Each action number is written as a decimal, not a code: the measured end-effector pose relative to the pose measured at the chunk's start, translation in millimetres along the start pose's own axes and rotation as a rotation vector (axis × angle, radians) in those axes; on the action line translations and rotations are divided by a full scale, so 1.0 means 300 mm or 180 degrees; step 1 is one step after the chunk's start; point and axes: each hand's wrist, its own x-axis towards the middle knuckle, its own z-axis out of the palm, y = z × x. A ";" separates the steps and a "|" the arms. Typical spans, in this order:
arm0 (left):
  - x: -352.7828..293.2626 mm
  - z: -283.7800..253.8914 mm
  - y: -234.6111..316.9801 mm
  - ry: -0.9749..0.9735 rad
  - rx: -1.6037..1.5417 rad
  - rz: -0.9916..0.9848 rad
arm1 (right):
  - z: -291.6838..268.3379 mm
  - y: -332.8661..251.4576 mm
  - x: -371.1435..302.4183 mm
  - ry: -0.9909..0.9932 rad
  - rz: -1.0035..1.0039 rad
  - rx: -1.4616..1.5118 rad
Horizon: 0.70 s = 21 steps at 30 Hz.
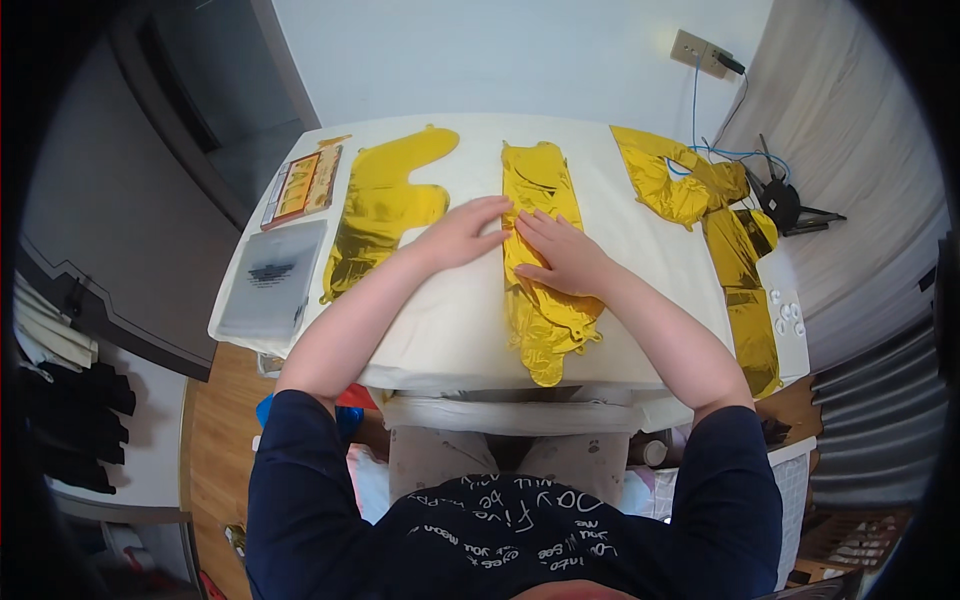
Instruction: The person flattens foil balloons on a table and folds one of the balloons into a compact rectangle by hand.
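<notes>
A folded gold foil balloon (pixel 540 320) lies lengthwise down the middle of the white-covered table. My left hand (pixel 468 232) rests at its left edge, fingers stretched out, with the fingertips on the foil. Flat on top of the foil lies my right hand (pixel 565 255), its fingers spread. Wrinkles run through the foil, and small tabs stick out at its near end. Left of it, a flat gold letter-shaped foil balloon (pixel 385 210) is spread out on the cloth.
A clear plastic bag (pixel 270 280) and a printed package (pixel 303 188) lie at the table's left. More gold foil balloons (pixel 740 250) lie along the right side, near white rings (pixel 788 315) and a black router (pixel 785 205). A wall socket (pixel 700 52) holds a plugged-in cable.
</notes>
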 end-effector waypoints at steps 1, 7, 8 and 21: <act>0.023 -0.005 -0.021 0.0193 0.0400 0.0015 | 0.004 -0.002 0.003 0.0014 -0.0005 -0.0002; 0.113 -0.054 -0.063 0.0351 0.1411 0.0370 | 0.006 0.006 0.001 0.0081 -0.0091 -0.0044; 0.119 -0.060 -0.065 0.0263 0.1471 0.0412 | 0.000 0.002 0.000 0.0011 -0.0074 -0.0008; 0.422 -0.033 -0.239 0.1198 -0.0121 -0.1335 | 0.007 0.010 -0.005 0.0009 -0.0071 0.0052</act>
